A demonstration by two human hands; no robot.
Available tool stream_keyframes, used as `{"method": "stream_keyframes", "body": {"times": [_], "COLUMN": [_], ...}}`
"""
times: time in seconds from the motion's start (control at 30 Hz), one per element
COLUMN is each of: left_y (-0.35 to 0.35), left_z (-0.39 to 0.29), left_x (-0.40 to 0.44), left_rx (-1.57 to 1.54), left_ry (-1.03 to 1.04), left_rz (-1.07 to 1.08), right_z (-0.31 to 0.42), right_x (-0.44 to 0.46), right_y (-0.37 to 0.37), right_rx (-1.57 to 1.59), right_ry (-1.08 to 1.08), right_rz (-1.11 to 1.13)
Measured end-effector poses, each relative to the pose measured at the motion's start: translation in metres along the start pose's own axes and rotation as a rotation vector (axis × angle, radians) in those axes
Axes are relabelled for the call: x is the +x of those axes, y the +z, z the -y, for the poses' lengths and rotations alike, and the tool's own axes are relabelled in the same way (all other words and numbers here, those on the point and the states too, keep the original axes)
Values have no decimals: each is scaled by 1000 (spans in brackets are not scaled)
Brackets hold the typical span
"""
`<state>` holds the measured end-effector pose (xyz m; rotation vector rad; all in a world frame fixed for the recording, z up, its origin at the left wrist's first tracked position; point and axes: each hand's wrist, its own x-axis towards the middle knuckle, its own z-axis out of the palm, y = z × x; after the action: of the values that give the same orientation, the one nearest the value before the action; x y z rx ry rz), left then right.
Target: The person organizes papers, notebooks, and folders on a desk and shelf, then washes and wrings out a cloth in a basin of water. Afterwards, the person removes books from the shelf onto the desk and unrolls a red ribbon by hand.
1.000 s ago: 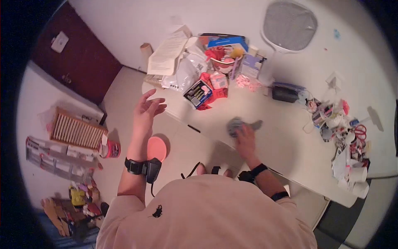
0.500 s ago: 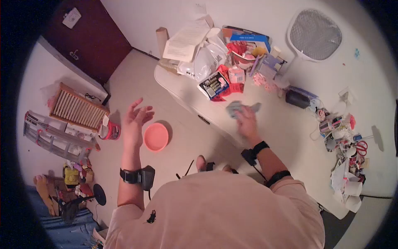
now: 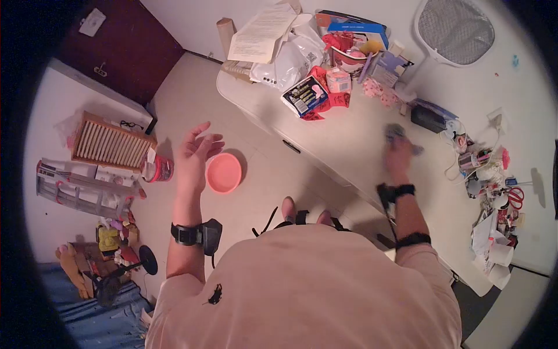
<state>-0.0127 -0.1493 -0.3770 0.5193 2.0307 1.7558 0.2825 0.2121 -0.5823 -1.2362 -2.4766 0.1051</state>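
Observation:
My right hand (image 3: 398, 157) presses a grey-blue cloth (image 3: 395, 131) onto the white table (image 3: 343, 136). Hand and cloth are both blurred, and the cloth sticks out past the fingers on either side. Away to the left, my left hand (image 3: 197, 145) hangs in the air with its fingers loosely spread and nothing in them. It is nearest to a round pink basin (image 3: 224, 173) that stands on the floor.
Packets, papers and a white plastic bag (image 3: 285, 64) crowd the table's far end. A black box (image 3: 428, 118) and clutter with red scissors (image 3: 515, 198) line the wall side. A mosquito racket (image 3: 456, 32) leans there. On the left are a folded ladder (image 3: 81, 192) and a wooden rack (image 3: 110, 139).
My right hand has slid the cloth rightward across the table, towards the black box. My left hand stays open in nearly the same place. The view has shifted a little.

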Motion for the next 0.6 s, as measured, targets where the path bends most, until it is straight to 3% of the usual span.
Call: {"method": "stream_keyframes", "body": {"times": [0.03, 0.07, 0.17, 0.23, 0.3, 0.4, 0.47, 0.6], "left_y": [2, 5, 17, 23, 23, 16, 4, -2], "left_z": [1, 1, -4, -3, -4, -2, 7, 10], "left_x": [1, 1, 5, 8, 11, 12, 15, 11], "left_rx": [-11, -22, -18, -7, 7, 34, 24, 31], "left_ry": [-4, -7, -9, 5, 24, 46, 7, -47], "left_rz": [21, 43, 86, 121, 152, 177, 139, 109], "right_z": [36, 56, 153, 159, 141, 84, 54, 85], "right_x": [8, 5, -25, -44, -56, -70, -56, -18], "right_y": [3, 45, 28, 20, 15, 3, -2, 17], "right_rx": [14, 61, 224, 202, 392, 298, 220, 101], "right_ry": [-39, -219, -452, -494, -612, -515, -373, -173], "right_rz": [88, -96, -45, -4, 185, 240, 98, 48]}}
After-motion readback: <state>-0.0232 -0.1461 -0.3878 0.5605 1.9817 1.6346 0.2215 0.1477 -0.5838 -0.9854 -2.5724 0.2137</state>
